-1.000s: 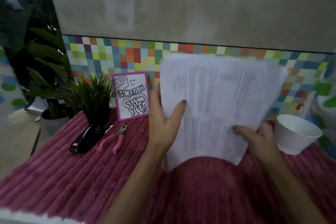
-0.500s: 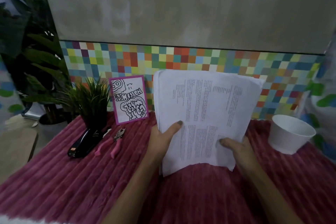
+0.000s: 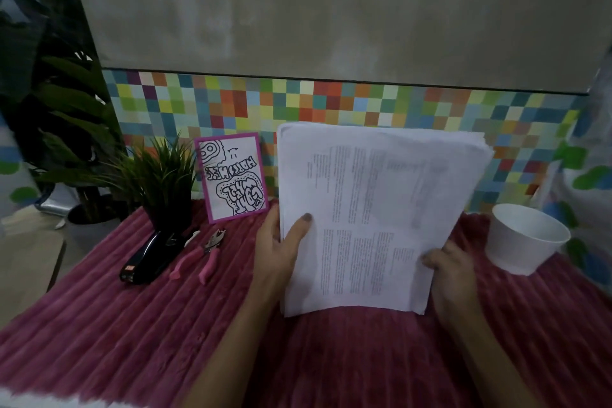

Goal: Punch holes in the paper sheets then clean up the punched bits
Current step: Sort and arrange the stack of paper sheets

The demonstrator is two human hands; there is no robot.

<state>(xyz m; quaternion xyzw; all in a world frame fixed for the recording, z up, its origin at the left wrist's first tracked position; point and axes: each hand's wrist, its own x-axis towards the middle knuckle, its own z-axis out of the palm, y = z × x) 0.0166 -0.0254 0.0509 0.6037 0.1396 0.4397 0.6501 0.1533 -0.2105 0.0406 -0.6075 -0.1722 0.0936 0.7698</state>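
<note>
Potted plant [image 3: 162,175], doodle card [image 3: 231,177], stapler [image 3: 149,255]

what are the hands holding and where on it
A stack of printed paper sheets: left hand grips its left edge, right hand its lower right edge.

**Homemade stationery nook on my feed**

I'm seeing a counter [image 3: 99,334] draped in ribbed pink plush, with a band of multicoloured squares [image 3: 331,103] along the grey wall [image 3: 331,10] behind. Potted grass [image 3: 159,175], a big leafy plant [image 3: 56,103], a doodled card [image 3: 231,175] leaning there. Black stapler [image 3: 149,255], pink-handled punch [image 3: 212,245], printed paper sheets [image 3: 374,209], white cup [image 3: 523,242]: a decorated nook for paperwork. Home or studio, I can't tell.
</note>
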